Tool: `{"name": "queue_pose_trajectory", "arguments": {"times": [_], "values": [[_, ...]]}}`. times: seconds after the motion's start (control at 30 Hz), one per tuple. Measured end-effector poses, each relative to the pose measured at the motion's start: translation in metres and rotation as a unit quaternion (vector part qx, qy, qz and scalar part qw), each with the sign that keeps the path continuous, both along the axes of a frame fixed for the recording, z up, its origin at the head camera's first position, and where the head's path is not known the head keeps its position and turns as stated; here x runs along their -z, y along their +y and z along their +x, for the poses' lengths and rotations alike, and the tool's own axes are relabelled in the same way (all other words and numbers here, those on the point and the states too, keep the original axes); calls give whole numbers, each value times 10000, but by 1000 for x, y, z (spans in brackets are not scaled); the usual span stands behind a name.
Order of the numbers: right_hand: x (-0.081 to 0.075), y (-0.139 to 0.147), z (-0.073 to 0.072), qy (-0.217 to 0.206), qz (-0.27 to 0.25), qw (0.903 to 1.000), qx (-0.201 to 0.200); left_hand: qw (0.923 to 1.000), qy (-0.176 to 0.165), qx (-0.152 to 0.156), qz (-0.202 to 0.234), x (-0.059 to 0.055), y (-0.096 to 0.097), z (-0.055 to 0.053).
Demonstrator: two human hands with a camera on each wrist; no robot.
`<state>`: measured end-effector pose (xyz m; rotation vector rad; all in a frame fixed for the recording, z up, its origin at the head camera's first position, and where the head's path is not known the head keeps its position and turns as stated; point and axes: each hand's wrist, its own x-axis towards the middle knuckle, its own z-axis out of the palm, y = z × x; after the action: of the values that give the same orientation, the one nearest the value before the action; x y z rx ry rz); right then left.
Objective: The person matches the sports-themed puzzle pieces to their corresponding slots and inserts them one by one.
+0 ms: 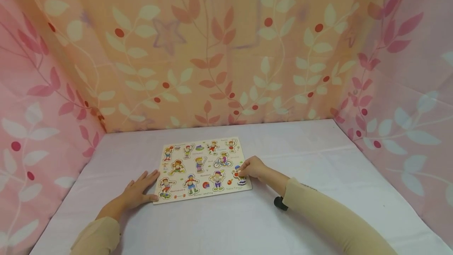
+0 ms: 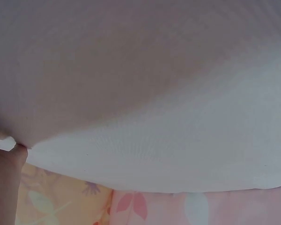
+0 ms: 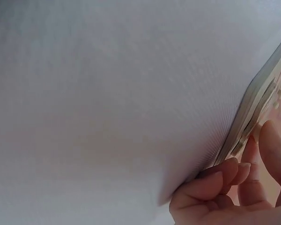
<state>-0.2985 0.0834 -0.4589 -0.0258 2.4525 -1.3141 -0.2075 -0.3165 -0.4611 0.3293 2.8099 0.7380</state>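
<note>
A wooden peg puzzle board [image 1: 191, 171] with sports figures and printed words lies flat on the white table. My right hand [image 1: 254, 167] is at its right edge, thumb and finger pinching the blue-capped table tennis puzzle piece [image 1: 241, 180] at the lower right corner. In the right wrist view the right hand [image 3: 229, 197] has its other fingers curled low beside the board's edge [image 3: 253, 103]. On the opposite side my left hand [image 1: 138, 189] rests with spread fingers against the board's left edge. Only part of the left hand [image 2: 7, 168] shows in the left wrist view.
Several other figure pieces, such as the cyclist [image 1: 223, 160] and the golfer [image 1: 200, 165], sit in the board. Patterned curtains [image 1: 212, 50] enclose the white tabletop [image 1: 198, 231] at the back and both sides. A dark band [image 1: 280, 204] is under the right wrist.
</note>
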Motion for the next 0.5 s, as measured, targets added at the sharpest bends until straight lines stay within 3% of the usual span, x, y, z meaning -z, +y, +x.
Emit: {"name": "queue_pose_trajectory", "arguments": {"times": [0.3, 0.5], "values": [[-1, -5, 2, 216, 148, 9995, -202, 10000, 12, -29, -40, 2, -6, -1], [-2, 1, 1, -16, 98, 9993, -372, 9999, 93, -46, 66, 5, -4, 4]]}}
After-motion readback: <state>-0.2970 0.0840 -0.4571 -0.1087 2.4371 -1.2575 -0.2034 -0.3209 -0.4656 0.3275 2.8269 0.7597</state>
